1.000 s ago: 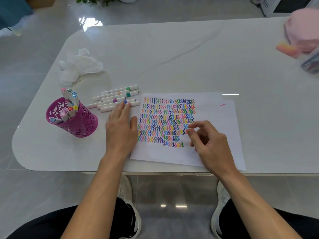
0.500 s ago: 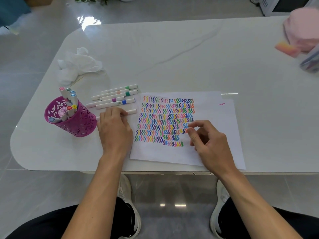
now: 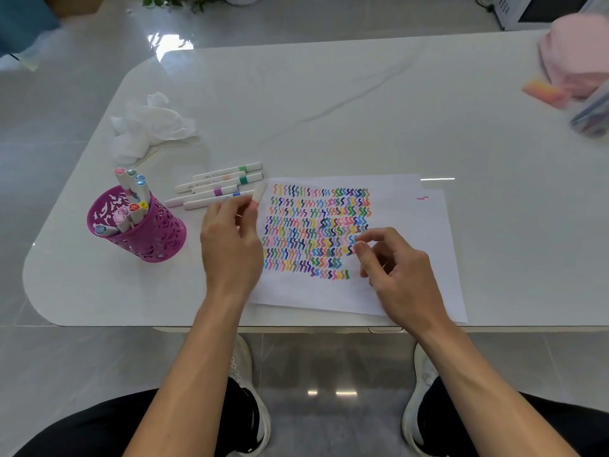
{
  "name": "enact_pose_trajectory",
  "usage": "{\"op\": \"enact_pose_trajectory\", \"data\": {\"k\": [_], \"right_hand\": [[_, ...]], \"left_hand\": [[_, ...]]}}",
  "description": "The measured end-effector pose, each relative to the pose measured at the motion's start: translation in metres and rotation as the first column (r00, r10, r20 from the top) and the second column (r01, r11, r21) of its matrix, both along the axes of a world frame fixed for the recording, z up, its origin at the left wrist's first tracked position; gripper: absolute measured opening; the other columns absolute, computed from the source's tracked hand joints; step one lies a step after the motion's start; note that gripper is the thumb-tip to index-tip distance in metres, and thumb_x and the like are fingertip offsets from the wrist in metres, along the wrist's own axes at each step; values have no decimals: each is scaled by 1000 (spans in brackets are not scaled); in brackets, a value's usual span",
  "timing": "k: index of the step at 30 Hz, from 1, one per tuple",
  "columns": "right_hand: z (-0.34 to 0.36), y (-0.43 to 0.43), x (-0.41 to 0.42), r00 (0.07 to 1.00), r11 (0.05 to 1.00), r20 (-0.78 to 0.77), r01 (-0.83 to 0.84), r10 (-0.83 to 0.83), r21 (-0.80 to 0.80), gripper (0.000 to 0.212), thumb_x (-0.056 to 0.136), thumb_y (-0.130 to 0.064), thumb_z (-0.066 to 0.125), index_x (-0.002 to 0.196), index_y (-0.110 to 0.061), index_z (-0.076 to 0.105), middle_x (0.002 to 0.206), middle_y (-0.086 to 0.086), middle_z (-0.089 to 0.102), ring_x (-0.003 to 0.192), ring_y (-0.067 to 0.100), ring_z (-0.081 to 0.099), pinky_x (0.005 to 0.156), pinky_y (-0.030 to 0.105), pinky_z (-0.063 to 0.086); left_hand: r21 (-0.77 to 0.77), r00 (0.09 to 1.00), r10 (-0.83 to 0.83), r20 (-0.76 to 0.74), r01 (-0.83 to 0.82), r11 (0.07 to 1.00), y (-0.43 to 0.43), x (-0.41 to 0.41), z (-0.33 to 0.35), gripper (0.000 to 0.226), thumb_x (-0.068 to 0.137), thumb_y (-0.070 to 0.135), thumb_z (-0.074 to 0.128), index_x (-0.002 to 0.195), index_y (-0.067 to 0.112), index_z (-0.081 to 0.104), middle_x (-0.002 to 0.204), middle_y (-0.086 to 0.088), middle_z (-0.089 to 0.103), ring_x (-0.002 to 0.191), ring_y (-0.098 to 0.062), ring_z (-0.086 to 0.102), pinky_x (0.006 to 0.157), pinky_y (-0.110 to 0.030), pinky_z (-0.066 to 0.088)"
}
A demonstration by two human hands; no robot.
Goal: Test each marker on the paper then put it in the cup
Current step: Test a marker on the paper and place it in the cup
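Nearest us, we see the right hand (image 3: 398,278) resting on the paper (image 3: 412,232), its fingers loosely curled and holding nothing. The left hand (image 3: 230,249) pinches a white marker (image 3: 259,193) over the paper's left edge, one end sticking out past the fingers. To the left stands the purple cup (image 3: 148,239) with capped markers (image 3: 136,186) in it. Just beyond the left hand, loose markers (image 3: 227,183) lie side by side on the table (image 3: 329,110). Farther back sits a crumpled tissue (image 3: 151,127).

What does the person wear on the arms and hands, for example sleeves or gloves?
Nothing visible. The left hand and right hand are ungloved, the forearms show no sleeves, and no watch or bracelet shows.
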State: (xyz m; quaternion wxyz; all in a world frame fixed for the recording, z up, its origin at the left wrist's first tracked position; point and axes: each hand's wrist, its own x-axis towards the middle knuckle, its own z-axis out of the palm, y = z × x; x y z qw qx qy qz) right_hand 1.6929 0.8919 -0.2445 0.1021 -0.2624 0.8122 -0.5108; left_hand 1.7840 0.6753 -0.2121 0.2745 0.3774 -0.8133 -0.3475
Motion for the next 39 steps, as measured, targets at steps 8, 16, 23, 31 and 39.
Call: {"op": "enact_pose_trajectory", "data": {"k": [8, 16, 23, 31, 39], "right_hand": [[10, -1, 5, 997, 998, -55, -60, 60, -10, 28, 94, -54, 60, 97, -27, 68, 71, -11, 68, 66, 11, 63, 59, 11, 41], [21, 1, 5, 987, 988, -35, -153, 155, 34, 37, 87, -52, 77, 116, -31, 70, 76, -17, 72, 75, 8, 68, 73, 15, 47], [20, 4, 2, 946, 970, -284, -94, 158, 225, 17, 101, -36, 68, 106, -22, 76, 93, -7, 76, 75, 11, 66, 72, 38, 58], [17, 9, 3, 897, 901, -334, -137, 289, 411, 25, 104, -45, 57, 108, -24, 71, 100, -8, 73, 80, 10, 65, 60, 14, 37], [16, 11, 5, 891, 930, -405, -46, 203, 365, 38, 100, -57, 51, 80, -27, 63, 59, -13, 57, 53, 16, 55, 50, 28, 41]], "left_hand": [[645, 933, -153, -325, 337, 686, 34, -5, 12, 16, 101, 16, 61, 115, 9, 63, 97, -5, 79, 90, -23, 76, 81, -32, 60], [614, 876, -391, -282, 478, 628, 53, 0, 12, 27, 90, 11, 76, 115, 15, 65, 89, -12, 75, 76, -28, 76, 71, -37, 63], [519, 839, -532, -110, 505, 689, 52, 0, 4, 5, 99, 17, 65, 99, 14, 68, 78, -4, 75, 67, -20, 73, 68, -30, 60], [373, 796, -605, 27, 554, 744, 56, 2, -1, 15, 100, 28, 61, 94, 27, 75, 75, 10, 72, 56, -10, 62, 61, -24, 54], [432, 827, -561, -38, 520, 737, 54, 1, -1, 13, 98, 22, 66, 95, 21, 79, 69, 1, 70, 59, -13, 62, 64, -31, 56]]}}
